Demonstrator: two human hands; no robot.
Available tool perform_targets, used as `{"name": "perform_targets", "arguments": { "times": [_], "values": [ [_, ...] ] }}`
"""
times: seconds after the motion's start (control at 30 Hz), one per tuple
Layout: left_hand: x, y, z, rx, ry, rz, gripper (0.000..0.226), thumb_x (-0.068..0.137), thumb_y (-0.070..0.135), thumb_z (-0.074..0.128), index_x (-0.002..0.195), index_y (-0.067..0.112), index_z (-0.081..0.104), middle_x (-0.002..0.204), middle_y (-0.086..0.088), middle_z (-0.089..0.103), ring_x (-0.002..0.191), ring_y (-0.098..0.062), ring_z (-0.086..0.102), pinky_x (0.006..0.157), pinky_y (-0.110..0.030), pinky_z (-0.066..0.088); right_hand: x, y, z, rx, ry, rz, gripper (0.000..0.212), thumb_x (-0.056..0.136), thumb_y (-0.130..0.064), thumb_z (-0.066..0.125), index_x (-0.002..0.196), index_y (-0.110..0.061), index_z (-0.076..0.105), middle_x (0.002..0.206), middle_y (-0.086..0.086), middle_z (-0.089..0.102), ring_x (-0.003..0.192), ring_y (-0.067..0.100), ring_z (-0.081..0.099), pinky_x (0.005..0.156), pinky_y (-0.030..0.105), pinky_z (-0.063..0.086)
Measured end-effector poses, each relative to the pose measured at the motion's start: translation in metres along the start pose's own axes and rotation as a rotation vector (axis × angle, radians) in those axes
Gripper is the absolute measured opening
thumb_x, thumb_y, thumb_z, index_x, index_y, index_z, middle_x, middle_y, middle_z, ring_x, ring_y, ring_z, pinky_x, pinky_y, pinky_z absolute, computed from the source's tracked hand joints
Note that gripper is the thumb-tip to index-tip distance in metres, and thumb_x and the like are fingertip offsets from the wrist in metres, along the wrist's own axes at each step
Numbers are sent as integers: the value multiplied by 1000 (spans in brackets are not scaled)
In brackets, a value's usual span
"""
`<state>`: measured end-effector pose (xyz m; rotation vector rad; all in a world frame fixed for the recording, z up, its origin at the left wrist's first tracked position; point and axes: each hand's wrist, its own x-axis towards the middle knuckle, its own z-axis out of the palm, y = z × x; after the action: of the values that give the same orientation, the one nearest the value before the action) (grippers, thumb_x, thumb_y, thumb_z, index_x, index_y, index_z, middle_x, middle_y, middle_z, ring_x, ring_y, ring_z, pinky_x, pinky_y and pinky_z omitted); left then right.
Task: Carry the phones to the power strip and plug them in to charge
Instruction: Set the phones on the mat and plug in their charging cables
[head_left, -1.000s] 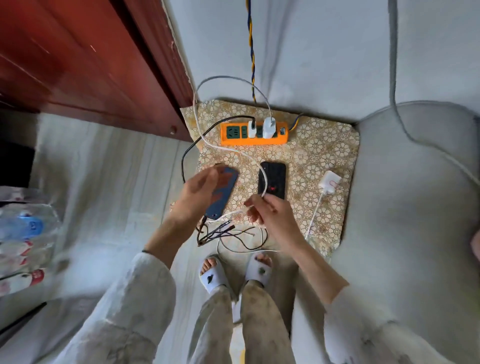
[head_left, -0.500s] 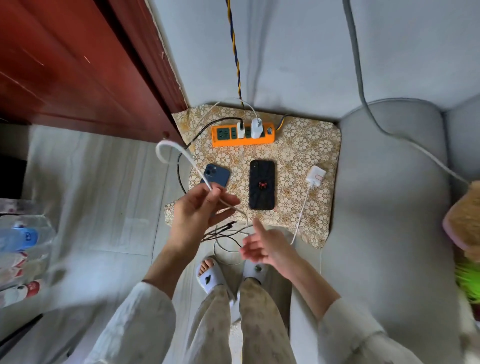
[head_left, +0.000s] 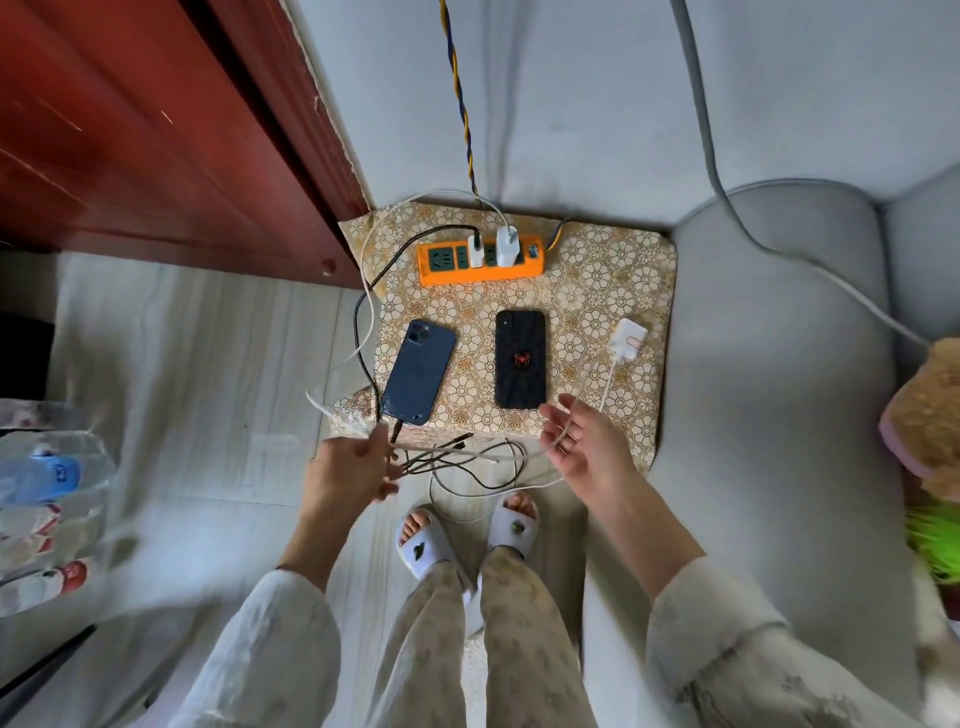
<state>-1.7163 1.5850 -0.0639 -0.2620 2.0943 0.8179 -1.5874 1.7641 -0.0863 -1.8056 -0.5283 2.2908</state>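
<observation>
A blue phone (head_left: 418, 371) and a black phone with a red spider mark (head_left: 520, 358) lie face down, side by side, on a flower-patterned mat (head_left: 597, 291). Behind them sits the orange power strip (head_left: 480, 260) with two white plugs in it. My left hand (head_left: 353, 467) is at the mat's near edge, below the blue phone, pinching a white cable (head_left: 363, 322) that loops from the strip. My right hand (head_left: 582, 441) is palm up below the black phone, with a white cable running through its loosely curled fingers.
A loose white charger block (head_left: 628, 340) lies on the mat's right side. Tangled black cables (head_left: 457, 457) hang off the near edge above my slippered feet (head_left: 421, 545). A red wooden door (head_left: 156, 145) stands left, a grey sofa (head_left: 779, 364) right, water bottles (head_left: 47, 478) far left.
My left hand has let go of the blue phone, which now lies flat, and dropped to the mat's near edge with the white cable. My right hand swung right, palm up.
</observation>
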Motion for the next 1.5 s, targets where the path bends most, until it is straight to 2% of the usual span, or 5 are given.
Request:
{"name": "perform_targets", "arguments": {
  "times": [0.13, 0.33, 0.5, 1.1, 1.5],
  "values": [
    [-2, 0, 8, 626, 125, 139, 47, 88, 48, 43, 74, 11, 67, 80, -10, 71, 82, -32, 64, 75, -34, 50, -21, 10, 2, -361, -112, -143, 16, 87, -4, 52, 99, 2, 61, 76, 10, 63, 69, 22, 59, 69, 31, 53],
    [-8, 38, 51, 66, -248, 360, 42, 88, 32, 55, 126, 13, 52, 110, -4, 66, 99, -16, 61, 91, -34, 48, -31, 28, 3, -659, -265, -244, 11, 85, -5, 58, 92, 0, 65, 68, 7, 66, 58, 13, 63, 66, 26, 56],
    [-3, 54, 71, -190, -188, 322, 18, 84, 17, 62, 101, 11, 62, 75, 4, 69, 62, 4, 62, 58, -11, 48, -26, 28, -10, -834, -321, -303, 7, 84, -16, 63, 81, -18, 70, 67, -5, 68, 68, 11, 66, 78, 30, 57],
    [17, 42, 132, 167, -324, 303, 16, 78, 14, 68, 90, 5, 73, 82, -14, 73, 57, -7, 56, 61, -19, 48, 43, -12, -23, -864, -217, -487, 3, 82, -21, 64, 85, -22, 64, 81, -7, 61, 70, -2, 54, 61, 3, 42],
    [95, 33, 160, 163, -67, 184, 48, 95, 13, 34, 142, 19, 25, 146, -5, 38, 114, -17, 46, 95, -33, 41, 136, -16, -29, -778, -56, -248, 26, 96, -21, 38, 113, -5, 50, 120, 12, 57, 108, 22, 54, 93, 34, 42]
  ]
}}
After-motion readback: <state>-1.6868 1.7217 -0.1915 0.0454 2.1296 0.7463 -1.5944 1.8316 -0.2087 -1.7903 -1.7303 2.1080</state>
